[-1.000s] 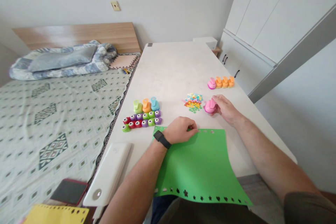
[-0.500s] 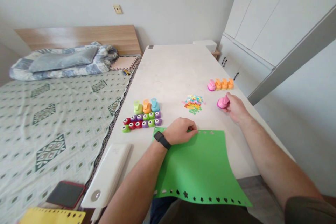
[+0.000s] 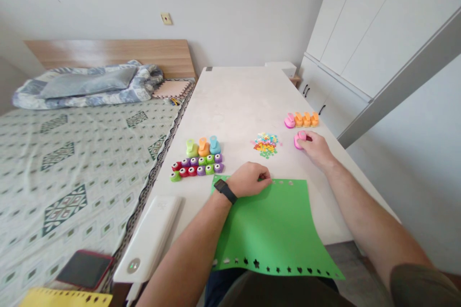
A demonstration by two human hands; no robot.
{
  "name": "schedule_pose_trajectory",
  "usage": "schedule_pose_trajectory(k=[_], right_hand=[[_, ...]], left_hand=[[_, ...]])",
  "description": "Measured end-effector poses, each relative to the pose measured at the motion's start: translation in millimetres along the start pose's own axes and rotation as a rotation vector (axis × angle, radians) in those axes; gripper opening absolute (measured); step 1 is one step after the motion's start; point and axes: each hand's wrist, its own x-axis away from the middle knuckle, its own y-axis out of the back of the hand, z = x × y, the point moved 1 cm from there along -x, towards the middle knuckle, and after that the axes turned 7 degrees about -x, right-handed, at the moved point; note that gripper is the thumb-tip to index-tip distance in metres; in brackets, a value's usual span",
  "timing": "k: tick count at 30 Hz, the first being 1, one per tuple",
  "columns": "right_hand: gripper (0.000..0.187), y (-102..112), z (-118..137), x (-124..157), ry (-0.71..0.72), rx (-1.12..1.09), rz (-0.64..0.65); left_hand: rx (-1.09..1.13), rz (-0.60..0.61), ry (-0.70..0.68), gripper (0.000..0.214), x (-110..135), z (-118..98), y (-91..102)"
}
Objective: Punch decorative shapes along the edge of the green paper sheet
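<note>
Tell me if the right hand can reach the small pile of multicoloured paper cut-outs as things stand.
Probably yes. The right hand holds a pink plastic craft punch just beside the small pile of multicoloured paper cut-outs. Nothing stands between them on the white tabletop, though the punch may need setting down first.

Green paper (image 3: 266, 225) w/ punched stars, pink punch (image 3: 300, 140)

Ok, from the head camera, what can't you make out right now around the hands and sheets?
Head view:
- Green sheet: the part under the left hand is hidden by that hand.
- Pink craft punch: its cutting shape is hidden by the right hand.
- Yellow sheet: cut off by the bottom edge.
- Paper cutouts: too small to tell each shape.
</note>
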Motion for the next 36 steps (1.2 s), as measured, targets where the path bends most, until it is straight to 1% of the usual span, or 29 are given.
schedule_pose_trajectory(k=[3, 10, 14, 25, 30, 34, 36], right_hand=[[0.033, -4, 2, -13, 0.078, 0.134, -0.035], [0.039, -14, -2, -51, 0.036, 0.241, -0.027], [0.040, -18, -6, -63, 0.012, 0.259, -0.050], [0.045, -18, -13, -68, -0.026, 0.306, -0.081], [0.040, -20, -9, -68, -0.039, 0.317, -0.091], [0.044, -19, -4, -63, -0.054, 0.320, -0.136], [0.046, -19, 1, -61, -0.036, 0.319, -0.188]], left_hand=[[-0.004, -0.005, 0.000, 0.021, 0, 0, -0.5], [-0.007, -0.019, -0.008, 0.021, 0, 1, -1.8], [0.013, -0.025, -0.002, 0.021, 1, 2, -2.7], [0.021, -0.034, -0.016, 0.021, 1, 6, -5.6], [0.016, -0.028, -0.012, 0.021, 1, 7, -5.4], [0.013, -0.035, -0.005, 0.020, 1, 7, -5.7], [0.010, -0.038, -0.008, 0.020, 0, 8, -6.8]])
